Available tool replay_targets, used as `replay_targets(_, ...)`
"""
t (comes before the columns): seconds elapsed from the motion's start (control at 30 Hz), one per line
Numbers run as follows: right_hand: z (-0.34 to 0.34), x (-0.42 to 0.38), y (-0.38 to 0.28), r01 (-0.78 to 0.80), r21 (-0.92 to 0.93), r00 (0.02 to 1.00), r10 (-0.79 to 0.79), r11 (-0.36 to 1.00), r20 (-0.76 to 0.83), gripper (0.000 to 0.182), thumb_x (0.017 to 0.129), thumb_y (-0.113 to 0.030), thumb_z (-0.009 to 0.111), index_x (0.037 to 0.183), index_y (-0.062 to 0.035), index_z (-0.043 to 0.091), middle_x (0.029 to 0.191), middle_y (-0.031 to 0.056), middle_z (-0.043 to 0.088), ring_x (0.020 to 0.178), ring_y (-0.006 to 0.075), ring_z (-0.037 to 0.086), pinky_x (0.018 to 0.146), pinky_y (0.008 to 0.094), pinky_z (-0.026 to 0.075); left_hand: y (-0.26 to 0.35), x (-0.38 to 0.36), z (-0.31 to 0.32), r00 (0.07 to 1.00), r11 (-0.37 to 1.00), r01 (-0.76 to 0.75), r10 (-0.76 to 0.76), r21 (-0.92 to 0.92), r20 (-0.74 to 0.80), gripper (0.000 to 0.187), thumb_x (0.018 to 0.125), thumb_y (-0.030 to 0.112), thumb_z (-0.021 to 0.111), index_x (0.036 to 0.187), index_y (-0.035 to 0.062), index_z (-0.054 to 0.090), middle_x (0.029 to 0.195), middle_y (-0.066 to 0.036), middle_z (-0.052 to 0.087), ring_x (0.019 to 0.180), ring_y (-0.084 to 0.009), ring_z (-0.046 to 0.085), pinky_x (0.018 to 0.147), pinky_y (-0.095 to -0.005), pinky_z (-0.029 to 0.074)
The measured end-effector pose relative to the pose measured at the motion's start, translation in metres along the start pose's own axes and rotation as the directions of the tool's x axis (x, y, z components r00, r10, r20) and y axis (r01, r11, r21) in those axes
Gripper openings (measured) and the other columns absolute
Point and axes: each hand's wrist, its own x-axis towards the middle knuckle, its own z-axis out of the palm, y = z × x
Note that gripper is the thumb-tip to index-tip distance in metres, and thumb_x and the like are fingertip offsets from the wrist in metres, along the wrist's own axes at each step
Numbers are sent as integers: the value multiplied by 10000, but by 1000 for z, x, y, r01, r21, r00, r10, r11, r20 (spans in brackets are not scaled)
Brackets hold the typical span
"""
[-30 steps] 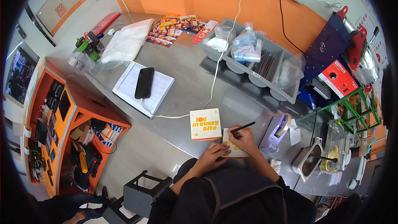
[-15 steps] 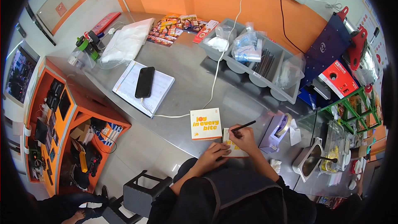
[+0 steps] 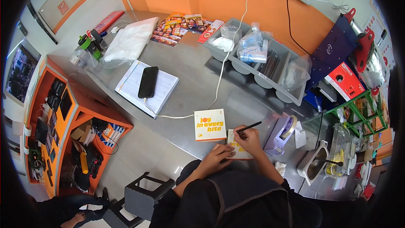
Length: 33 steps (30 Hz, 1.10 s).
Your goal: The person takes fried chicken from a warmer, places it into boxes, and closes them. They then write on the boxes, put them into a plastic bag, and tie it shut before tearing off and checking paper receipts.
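Fingers of my right hand (image 3: 250,139) are clamped on a black pen (image 3: 253,127), its tip over the printed box (image 3: 239,152), lower centre of the frame. My left hand (image 3: 216,156) touches that box; whether it grips, I cannot tell.

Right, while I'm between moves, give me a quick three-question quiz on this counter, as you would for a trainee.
1. Multiple choice: where is the black pen?
A) in the left hand
B) in the right hand
C) lying loose on the counter

2. True or false: the black phone lies on top of the open notebook.

3. Fill in the missing word: the fully visible square box reads "joy in every ____".

Key: 1 B; 2 true; 3 bite.
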Motion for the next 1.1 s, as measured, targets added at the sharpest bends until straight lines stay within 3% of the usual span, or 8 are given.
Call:
replay_targets(0.53, 2, 0, -3, -43, 41, 998, 45, 998, -45, 90, 771, -32, 649, 848, 10, 623, 615, 29, 594, 504, 43, 535, 472, 208, 429, -1, -1, -1, 1000, 1000, 8, -8, -4, 15, 325, 700, 45, 727, 1012, 57, 635, 1102, -55, 579, 1093, -275, 524, 901, -350, 463)
replay_targets(0.7, -2, -1, 1, -37, 32, 997, 35, 999, 64, 71, 813, -8, 633, 868, 36, 620, 673, 14, 612, 587, 29, 562, 519, 184, 455, -2, -1, 0, 1000, 1000, 6, -6, 2, 12, 340, 690, 50, 738, 1017, 69, 649, 1102, -46, 583, 1081, -253, 529, 910, -348, 457)
replay_targets(0.93, -6, 4, -4, -48, 67, 995, 41, 997, 94, 88, 840, -55, 636, 833, 33, 625, 656, 23, 604, 545, 27, 529, 483, 186, 427, -1, 1, -1, 1000, 1000, -5, 5, 10, -2, 319, 675, 65, 759, 978, 74, 658, 1080, -35, 596, 1038, -241, 553, 893, -341, 463)
replay_targets(1.0, -10, 8, -1, -336, 213, 934, 354, 917, -52, 196, 856, -159, 657, 770, 14, 625, 606, 24, 589, 518, 36, 528, 466, 178, 407, -1, 1, -2, 1000, 999, -16, 16, 38, 1, 318, 673, 75, 765, 972, 75, 656, 1073, -36, 598, 1024, -245, 561, 878, -340, 471)
replay_targets(1.03, -17, 10, -3, -334, 211, 928, 359, 919, -97, 196, 856, -159, 657, 770, 14, 625, 606, 24, 589, 518, 36, 528, 466, 178, 407, -1, 1, 0, 1000, 998, -11, 11, 68, -5, 317, 672, 84, 772, 965, 77, 654, 1066, -36, 600, 1009, -248, 569, 863, -340, 479)
replay_targets(1.1, -31, 19, -21, -491, 107, 853, 502, 864, -144, 293, 859, -258, 666, 728, -2, 613, 553, 24, 572, 488, 49, 522, 453, 178, 391, 8, 3, -1, 998, 994, -53, 49, 92, 38, 325, 666, 102, 783, 964, 86, 653, 1046, -38, 603, 997, -248, 576, 839, -341, 490)
